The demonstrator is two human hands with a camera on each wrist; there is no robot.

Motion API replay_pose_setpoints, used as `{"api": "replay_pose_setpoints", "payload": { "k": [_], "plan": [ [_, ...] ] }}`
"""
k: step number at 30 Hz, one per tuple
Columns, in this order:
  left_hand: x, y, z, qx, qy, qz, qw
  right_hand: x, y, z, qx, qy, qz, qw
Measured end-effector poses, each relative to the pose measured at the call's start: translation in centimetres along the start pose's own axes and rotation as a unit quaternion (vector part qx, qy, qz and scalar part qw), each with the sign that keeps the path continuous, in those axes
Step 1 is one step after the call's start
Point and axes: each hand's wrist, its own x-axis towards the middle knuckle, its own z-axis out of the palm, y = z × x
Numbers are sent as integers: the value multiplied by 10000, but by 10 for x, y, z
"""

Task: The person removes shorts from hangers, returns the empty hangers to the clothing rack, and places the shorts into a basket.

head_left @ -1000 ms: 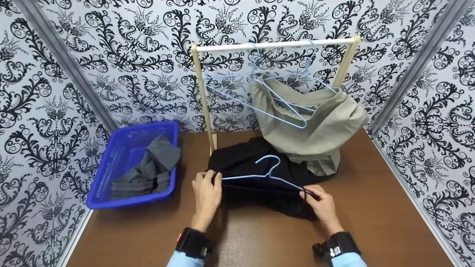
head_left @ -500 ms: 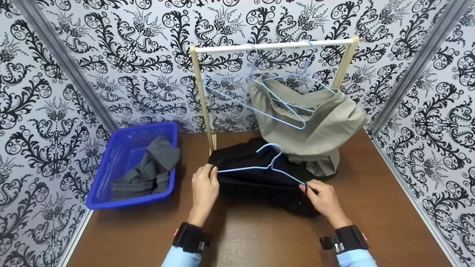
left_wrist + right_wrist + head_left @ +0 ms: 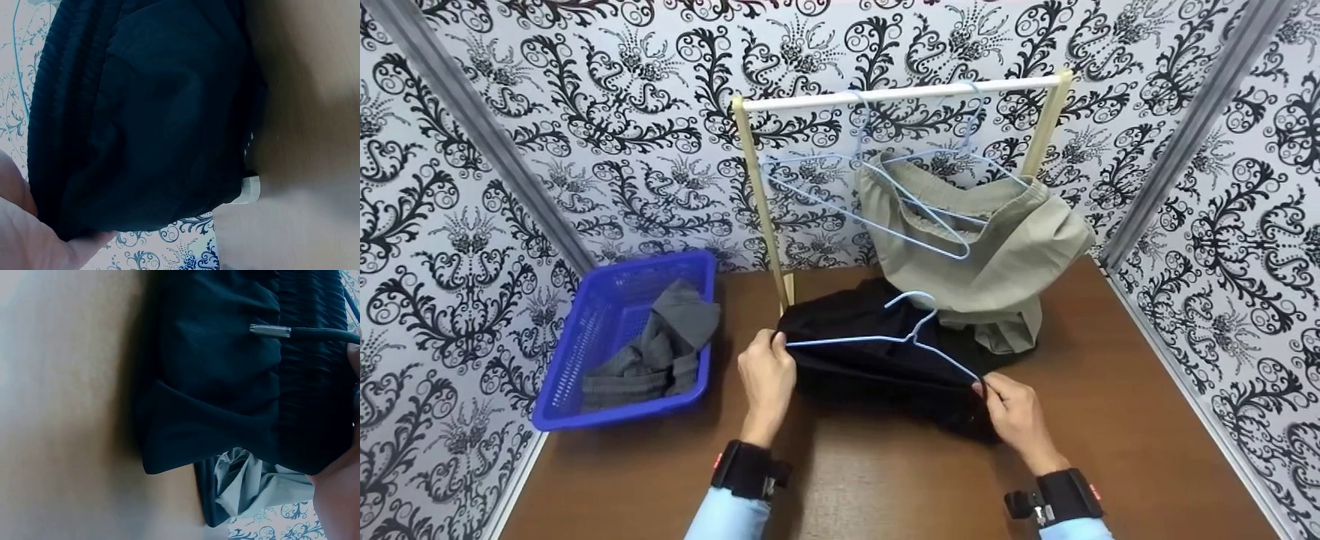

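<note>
Black pants with a gathered elastic waistband lie bunched over the table, their waist raised toward me. A light blue hanger spans the waist opening, hook upward. My left hand pinches the waistband at the hanger's left end; the right hand grips it at the other end. In the right wrist view, a drawstring with a metal tip hangs across the gathered waistband. Fingers curl round the band's corner in the left wrist view. Both hanger ends are hidden by cloth and fingers.
Behind stands a rack with a white bar. From it hang a bare blue hanger and beige pants on another. A blue basket at left holds a grey garment. Patterned walls enclose the brown table.
The hanger and waistband have risen slightly from the table and stretched wider. Both hands have moved a little farther apart, with fingers still on the waistband.
</note>
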Motion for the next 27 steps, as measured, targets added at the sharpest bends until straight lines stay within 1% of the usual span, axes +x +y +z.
{"api": "replay_pose_setpoints", "payload": {
  "k": [2, 4, 7, 9, 11, 13, 16, 18, 20, 21, 22, 24, 27],
  "plan": [
    [2, 0, 0, 35, 7, -152, 9999, -2, 0, 1, -74, 87, 13, 9999],
    [3, 0, 0, 11, -13, -367, 9993, -3, -1, 1, -234, 192, 32, 9995],
    [6, 0, -1, -78, -137, -765, 9969, -6, -2, 0, -474, 303, 94, 9984],
    [9, 0, -1, -205, -256, -1097, 9934, -9, -2, -1, -642, 345, 142, 9972],
    [12, 0, -2, -337, -399, -1437, 9882, -10, -2, -2, -804, 371, 194, 9959],
    [15, 0, -3, -498, -533, -1805, 9809, -12, -2, -3, -923, 387, 226, 9947],
    [18, -2, -5, -812, -716, -2390, 9650, -14, -1, -4, -1059, 438, 243, 9931],
    [20, -2, -6, -1256, -770, -2789, 9489, -15, -1, -3, -1097, 474, 214, 9926],
    [21, -2, -6, -1800, -763, -3143, 9290, -14, 0, -2, -1131, 529, 169, 9920],
    [21, -3, -6, -2170, -735, -3326, 9148, -14, 0, -1, -1153, 572, 144, 9916],
    [22, -3, -6, -2564, -702, -3497, 8984, -13, 0, 0, -1163, 615, 119, 9912],
    [22, -4, -5, -3258, -660, -3807, 8629, -12, -1, 2, -1180, 717, 84, 9904],
    [24, -5, -4, -4049, -557, -4212, 8096, -11, -2, 5, -1194, 865, 70, 9890]
  ]
}}
